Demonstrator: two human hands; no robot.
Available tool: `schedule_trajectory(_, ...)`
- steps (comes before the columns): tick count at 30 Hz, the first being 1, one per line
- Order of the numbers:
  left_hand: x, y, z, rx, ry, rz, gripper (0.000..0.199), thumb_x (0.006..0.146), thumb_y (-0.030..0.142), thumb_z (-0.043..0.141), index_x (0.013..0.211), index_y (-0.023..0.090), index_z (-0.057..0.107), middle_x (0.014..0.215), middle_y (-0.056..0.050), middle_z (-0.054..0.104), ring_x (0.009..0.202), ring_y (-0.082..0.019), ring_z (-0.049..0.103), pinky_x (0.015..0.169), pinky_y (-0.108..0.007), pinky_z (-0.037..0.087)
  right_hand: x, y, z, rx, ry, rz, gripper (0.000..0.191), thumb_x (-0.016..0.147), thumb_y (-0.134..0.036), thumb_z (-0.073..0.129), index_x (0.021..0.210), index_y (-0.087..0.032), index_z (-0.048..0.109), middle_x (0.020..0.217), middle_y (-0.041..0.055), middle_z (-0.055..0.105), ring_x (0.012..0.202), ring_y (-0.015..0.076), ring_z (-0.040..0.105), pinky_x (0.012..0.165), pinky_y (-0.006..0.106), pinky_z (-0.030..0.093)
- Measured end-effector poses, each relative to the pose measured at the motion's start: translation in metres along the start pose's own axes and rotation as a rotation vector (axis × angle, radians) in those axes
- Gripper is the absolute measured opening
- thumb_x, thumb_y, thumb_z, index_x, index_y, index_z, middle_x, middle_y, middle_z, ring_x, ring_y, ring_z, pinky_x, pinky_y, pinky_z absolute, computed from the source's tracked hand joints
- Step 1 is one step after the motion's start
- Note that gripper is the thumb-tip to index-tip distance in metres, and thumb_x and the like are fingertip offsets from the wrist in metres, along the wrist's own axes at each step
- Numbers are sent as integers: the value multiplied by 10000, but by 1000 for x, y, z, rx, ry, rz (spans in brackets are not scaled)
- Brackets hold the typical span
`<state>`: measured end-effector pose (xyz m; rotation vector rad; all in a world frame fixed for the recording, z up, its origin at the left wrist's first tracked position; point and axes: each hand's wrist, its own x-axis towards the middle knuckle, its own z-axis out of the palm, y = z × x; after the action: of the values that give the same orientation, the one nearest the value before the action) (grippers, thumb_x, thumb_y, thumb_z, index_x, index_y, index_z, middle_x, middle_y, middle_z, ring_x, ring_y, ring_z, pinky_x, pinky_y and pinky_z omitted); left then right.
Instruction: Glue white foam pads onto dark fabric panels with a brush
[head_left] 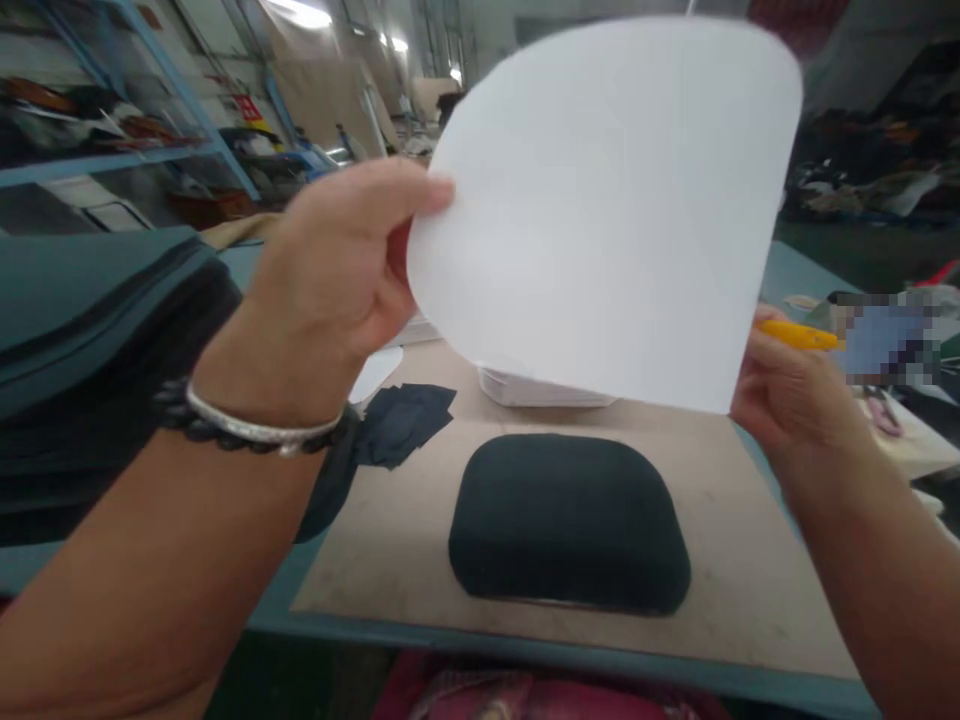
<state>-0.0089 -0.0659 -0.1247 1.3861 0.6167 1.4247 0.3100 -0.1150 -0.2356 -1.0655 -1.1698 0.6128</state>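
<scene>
A white sheet (607,220) with rounded corners is held up in front of me, tilted. My left hand (330,250) pinches its left edge, thumb on the near face and the other fingers mostly behind. At the lower right corner, my right hand (795,390) is closed at the sheet's edge, some fingertips hidden behind it. A slim yellow tool (799,334) sticks out of that hand to the right; its kind cannot be made out. Below the sheet, a dark rounded panel (570,525) lies flat on a beige board (397,570).
Behind the raised sheet sits a pile of white pieces (544,388). Dark scraps (405,422) lie left of the panel. A tall stack of dark green sheets (97,330) fills the left side. Blue shelving (172,80) stands behind, and various items crowd the right edge.
</scene>
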Motion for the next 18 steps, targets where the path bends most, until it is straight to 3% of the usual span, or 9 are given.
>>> schedule_trajectory(3, -35, -45, -39, 271, 22, -146, 167, 799, 206, 726, 738, 175, 575, 641, 37, 566, 533, -79, 507, 484, -172, 431, -35, 2, -22, -3, 202, 71, 351, 707, -298, 820, 889, -307, 520, 938, 13, 645, 921, 238, 652, 824, 378, 564)
schedule_trajectory(7, -97, -102, -69, 491, 34, -384, 282, 768, 390, 750, 714, 199, 548, 623, 41, 550, 553, -105, 509, 513, -205, 422, -100, 20, -42, -538, 220, 128, 326, 753, -439, 773, 906, -293, 526, 946, 40, 675, 897, 278, 683, 789, 435, 584)
schedule_trajectory(10, -144, -135, -75, 570, 15, -574, 315, 797, 486, 673, 714, 208, 550, 592, 49, 520, 542, -124, 501, 523, -228, 414, -149, 47, -50, -714, 124, 172, 344, 785, -526, 708, 939, -284, 518, 968, 64, 679, 894, 292, 703, 772, 441, 598)
schedule_trajectory(13, -179, -157, -77, 690, 20, -649, 344, 845, 528, 593, 713, 211, 572, 605, 41, 522, 574, -146, 514, 547, -240, 411, -190, 72, -52, -800, 70, 261, 358, 808, -569, 673, 949, -279, 517, 949, 74, 698, 842, 299, 715, 748, 441, 594)
schedule_trajectory(18, -195, -171, -79, 834, 32, -653, 342, 864, 506, 563, 687, 215, 585, 640, 25, 573, 639, -178, 574, 596, -253, 432, -218, 84, -44, -865, 49, 422, 323, 873, -587, 582, 974, -291, 500, 1032, 79, 718, 913, 320, 725, 747, 442, 569)
